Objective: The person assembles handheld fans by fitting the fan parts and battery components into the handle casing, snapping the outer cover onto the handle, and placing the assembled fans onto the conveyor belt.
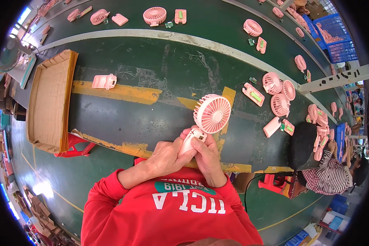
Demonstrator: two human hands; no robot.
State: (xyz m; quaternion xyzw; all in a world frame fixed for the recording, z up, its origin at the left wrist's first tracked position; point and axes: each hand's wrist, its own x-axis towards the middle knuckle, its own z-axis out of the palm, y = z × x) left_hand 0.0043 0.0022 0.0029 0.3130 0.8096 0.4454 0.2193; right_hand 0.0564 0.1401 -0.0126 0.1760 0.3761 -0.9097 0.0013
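Both my hands grip one pink handheld fan [212, 113] by its handle, just above the front edge of the dark table. My left hand [165, 158] wraps the handle from the left, fingers closed. From the right, my right hand [208, 155] presses its thumb on the handle near the fan's neck. The round grille head points up and away from me; part of the handle is hidden by my fingers. On the table to the left lies a loose pink handle shell [104, 81]. To the right sits another handle half [253, 94] with a green part inside.
Several pink fan heads [280, 104] cluster at the right, beside a pink cover [272, 127]. A shallow cardboard tray [49, 102] stands at the left. Beyond a pale rail [184, 39], a green belt [217, 20] carries more fan parts. A person in stripes [328, 174] works at the right.
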